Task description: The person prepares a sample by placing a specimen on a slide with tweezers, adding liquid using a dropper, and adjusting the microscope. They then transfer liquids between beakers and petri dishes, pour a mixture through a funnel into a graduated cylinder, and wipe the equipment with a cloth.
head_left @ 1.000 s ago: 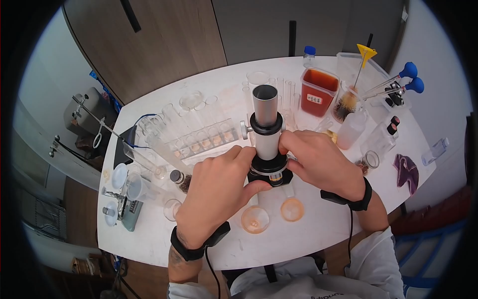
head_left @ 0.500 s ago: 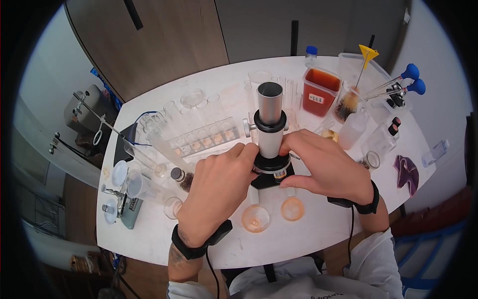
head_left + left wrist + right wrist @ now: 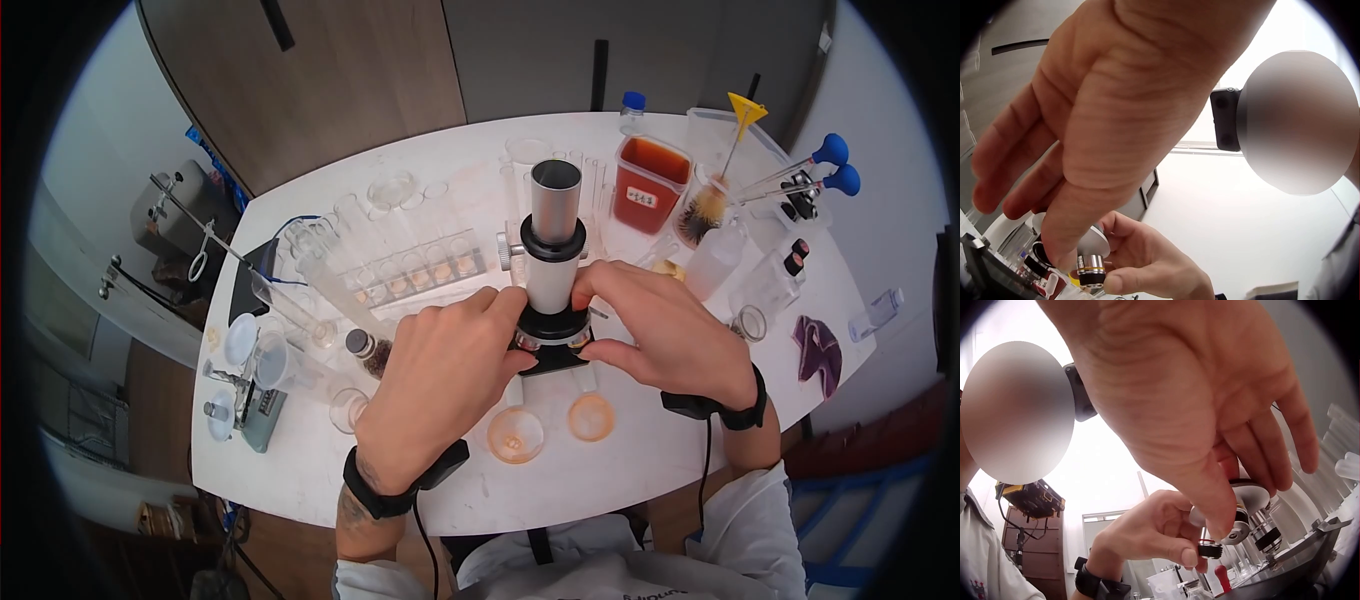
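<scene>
A microscope with a white and silver tube stands at the middle of the table, its black base partly hidden. My left hand grips its black revolving nosepiece from the left, the thumb at the lower rim. From the right, my right hand holds the same nosepiece between thumb and bent forefinger. In the left wrist view, a silver objective lens with a gold band points down between the two thumbs. Another objective lens hangs beside my right thumb in the right wrist view.
Two shallow dishes with orange rims, one left and one right, lie in front. A test tube rack and a balance are on the left. At the back right stand a red container and a plastic bottle.
The microscope tube has shifted a little right. The gold-banded objective has moved right under the nosepiece, and another objective shows at the left. Both thumbs have shifted along its lower rim.
</scene>
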Available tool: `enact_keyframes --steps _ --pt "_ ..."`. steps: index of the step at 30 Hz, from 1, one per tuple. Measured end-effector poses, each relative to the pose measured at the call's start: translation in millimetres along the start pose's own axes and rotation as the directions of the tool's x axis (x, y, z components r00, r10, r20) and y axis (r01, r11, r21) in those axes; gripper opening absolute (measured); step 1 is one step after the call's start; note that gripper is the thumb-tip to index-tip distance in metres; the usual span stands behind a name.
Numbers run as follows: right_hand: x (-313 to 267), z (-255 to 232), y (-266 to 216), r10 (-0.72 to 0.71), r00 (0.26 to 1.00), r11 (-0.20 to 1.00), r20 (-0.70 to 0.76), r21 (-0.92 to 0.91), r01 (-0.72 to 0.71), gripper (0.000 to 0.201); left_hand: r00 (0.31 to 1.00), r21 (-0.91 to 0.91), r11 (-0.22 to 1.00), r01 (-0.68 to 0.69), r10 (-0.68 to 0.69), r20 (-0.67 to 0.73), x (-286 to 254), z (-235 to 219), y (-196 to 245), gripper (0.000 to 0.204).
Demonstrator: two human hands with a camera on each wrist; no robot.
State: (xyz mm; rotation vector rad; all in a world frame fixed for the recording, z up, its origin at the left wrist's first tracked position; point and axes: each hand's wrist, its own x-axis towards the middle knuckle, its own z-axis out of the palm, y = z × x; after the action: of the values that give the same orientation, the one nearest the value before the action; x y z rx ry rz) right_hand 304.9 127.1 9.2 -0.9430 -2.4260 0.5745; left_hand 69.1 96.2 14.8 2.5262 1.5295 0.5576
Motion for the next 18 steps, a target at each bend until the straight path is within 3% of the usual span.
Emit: enact_keyframes --steps 18 --pt "2.2 3.2 1.2 0.013 1.000 1.000 -0.026 -0.026 -0.013 0.043 1.000 -0.053 0.998 0.016 -0.015 0.022 -0.1 -1.1 -0.5 0.053"
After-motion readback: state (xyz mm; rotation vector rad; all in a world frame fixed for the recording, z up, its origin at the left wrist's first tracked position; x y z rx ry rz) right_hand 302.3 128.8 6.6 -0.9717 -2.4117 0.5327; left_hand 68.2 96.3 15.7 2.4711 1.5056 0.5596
